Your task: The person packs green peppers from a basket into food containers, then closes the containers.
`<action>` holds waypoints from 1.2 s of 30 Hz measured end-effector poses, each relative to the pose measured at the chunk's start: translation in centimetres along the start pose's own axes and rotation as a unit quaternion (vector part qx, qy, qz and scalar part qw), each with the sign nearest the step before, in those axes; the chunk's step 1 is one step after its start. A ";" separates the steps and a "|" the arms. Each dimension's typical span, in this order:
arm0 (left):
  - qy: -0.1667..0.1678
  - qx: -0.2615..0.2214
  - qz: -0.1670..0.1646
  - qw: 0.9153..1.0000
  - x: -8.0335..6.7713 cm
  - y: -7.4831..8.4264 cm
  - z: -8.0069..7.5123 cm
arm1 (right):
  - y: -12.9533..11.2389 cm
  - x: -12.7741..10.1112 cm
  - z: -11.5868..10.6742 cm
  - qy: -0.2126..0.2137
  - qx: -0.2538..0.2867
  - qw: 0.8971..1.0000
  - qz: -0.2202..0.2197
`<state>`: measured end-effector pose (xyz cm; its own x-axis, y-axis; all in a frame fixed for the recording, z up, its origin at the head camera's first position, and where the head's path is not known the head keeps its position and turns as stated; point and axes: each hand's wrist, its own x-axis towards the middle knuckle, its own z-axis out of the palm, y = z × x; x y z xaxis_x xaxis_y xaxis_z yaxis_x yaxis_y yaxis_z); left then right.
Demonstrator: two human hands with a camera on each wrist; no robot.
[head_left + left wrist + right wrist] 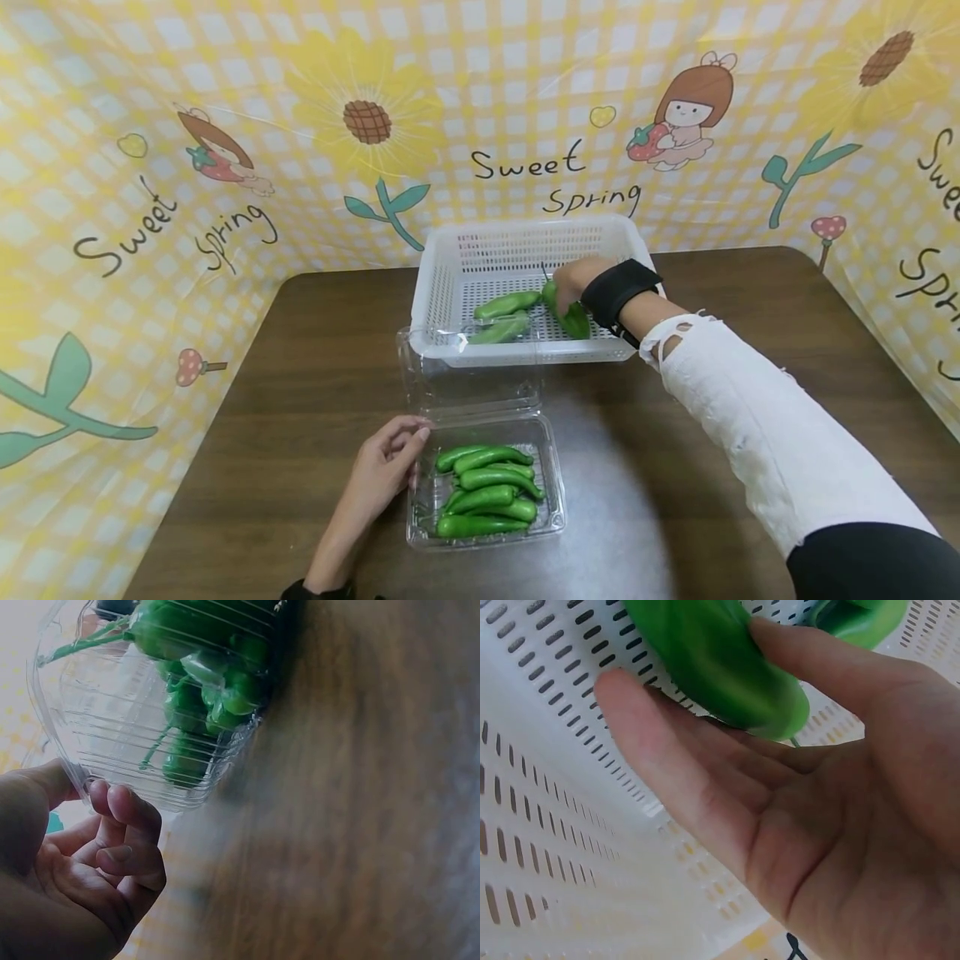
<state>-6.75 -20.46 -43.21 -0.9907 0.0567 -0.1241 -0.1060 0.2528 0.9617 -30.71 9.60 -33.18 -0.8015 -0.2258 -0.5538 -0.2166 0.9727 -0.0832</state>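
Inside white perforated basket at bench rear: right hand, fingers lightly closed round green pepper, pepper low over basket floor. Two more peppers lie just beside, left. Near bench front: clear clamshell tray, lid open, holding pile of green peppers. Left hand at tray's left rim, thumb and fingers pinching rim.

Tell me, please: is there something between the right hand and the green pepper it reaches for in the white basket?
Nothing visible stands between them. The right hand already touches the green pepper inside the white basket; the right wrist view shows its thumb and fingers lying directly against the pepper's skin.
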 end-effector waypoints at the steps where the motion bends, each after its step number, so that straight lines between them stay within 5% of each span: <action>1: 0.000 0.002 0.000 1.000 0.0 0.0 0.0 | 0.0 0.1 0.1 0.000 0.004 1.000 -0.004; 22: 0.008 0.014 0.010 1.000 -0.1 0.4 0.4 | 1.3 0.6 -0.4 0.008 0.076 0.997 -0.030; 36: 0.012 0.004 0.001 1.000 -0.2 0.5 0.4 | 0.8 -1.5 -2.2 0.021 0.046 0.997 -0.063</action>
<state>-6.62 -19.96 -42.78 -0.9927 0.0331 -0.1162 -0.1038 0.2596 0.9601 -30.95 10.55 -30.59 -0.7948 -0.3463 -0.4985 -0.2663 0.9369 -0.2263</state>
